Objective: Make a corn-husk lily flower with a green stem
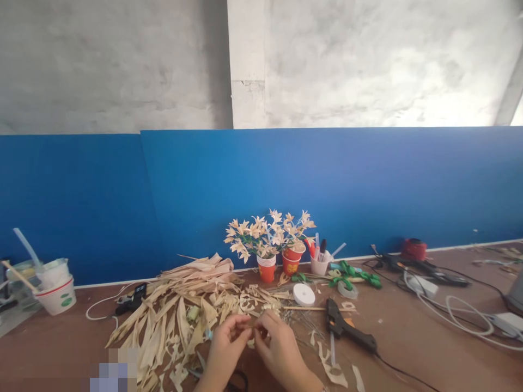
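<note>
My left hand [229, 344] and my right hand [275, 344] meet low in the middle of the head view, fingertips pinched together and almost touching. Whatever is between them is too small to make out. Just beyond and to the left spreads a heap of dried husk leaves [183, 310], with cut scraps around it. A black glue gun [347, 326] lies to the right of my right hand, among thin wires [306, 324]. A white tape roll [304, 294] lies beyond my right hand. Part of a dark-handled tool shows under my wrists.
Pale husk flowers [265, 234] stand in orange paper cups [267, 269] by the blue partition [327, 185]. A pen cup [319, 264] and green ribbon pieces [351, 275] are beside them. Cables [449, 313] cross the right side; a white cup [57, 296] stands far left.
</note>
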Motion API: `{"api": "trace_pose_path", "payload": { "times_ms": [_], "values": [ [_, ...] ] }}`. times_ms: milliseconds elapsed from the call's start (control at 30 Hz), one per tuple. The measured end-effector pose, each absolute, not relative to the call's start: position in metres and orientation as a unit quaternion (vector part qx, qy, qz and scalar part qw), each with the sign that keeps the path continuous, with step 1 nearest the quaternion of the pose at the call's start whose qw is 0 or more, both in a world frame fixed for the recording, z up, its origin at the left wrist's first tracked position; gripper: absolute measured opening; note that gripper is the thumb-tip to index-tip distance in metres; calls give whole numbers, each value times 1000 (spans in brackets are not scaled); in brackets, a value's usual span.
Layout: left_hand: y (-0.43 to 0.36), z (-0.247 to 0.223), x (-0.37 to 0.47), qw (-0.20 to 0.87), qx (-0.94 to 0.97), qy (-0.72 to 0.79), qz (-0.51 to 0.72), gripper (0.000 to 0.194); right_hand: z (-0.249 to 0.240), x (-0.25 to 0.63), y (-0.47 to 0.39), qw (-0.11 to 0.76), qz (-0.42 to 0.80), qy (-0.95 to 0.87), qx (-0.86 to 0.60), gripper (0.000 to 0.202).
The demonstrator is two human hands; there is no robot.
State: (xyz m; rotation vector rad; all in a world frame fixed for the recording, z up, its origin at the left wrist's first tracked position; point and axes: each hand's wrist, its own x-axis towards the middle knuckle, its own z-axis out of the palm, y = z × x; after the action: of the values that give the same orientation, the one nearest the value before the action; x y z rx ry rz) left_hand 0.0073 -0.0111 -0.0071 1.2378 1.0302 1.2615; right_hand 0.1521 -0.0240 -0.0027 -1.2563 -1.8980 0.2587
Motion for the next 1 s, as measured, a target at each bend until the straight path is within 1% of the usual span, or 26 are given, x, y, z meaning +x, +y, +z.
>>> {"api": "trace_pose_path", "payload": {
  "times_ms": [167, 333, 433, 567, 633, 800, 1000],
  "values": [
    [-11, -6, 8, 592, 454, 420, 518, 42, -2, 153, -24, 439, 111, -755, -474, 14],
    [-5, -14, 9, 613, 484, 407, 474, 42, -4, 153, -24, 444, 100, -762, -462, 15],
    [-4, -14, 9, 595, 512, 411, 463, 40, -4, 153, -25, 433, 97, -765, -466, 15],
    [-6, -12, 8, 537, 550, 433, 471, 29, -3, 153, -25, 421, 102, -768, -471, 16],
    [-8, -12, 7, 525, 557, 432, 478, 27, -3, 154, -25, 427, 107, -767, -467, 17],
    [-8, -8, 6, 512, 548, 445, 489, 30, -4, 157, -21, 474, 103, -751, -449, 18],
    [-5, -8, 2, 498, 545, 458, 496, 33, -5, 157, -20, 486, 85, -744, -451, 16]
  ]
}}
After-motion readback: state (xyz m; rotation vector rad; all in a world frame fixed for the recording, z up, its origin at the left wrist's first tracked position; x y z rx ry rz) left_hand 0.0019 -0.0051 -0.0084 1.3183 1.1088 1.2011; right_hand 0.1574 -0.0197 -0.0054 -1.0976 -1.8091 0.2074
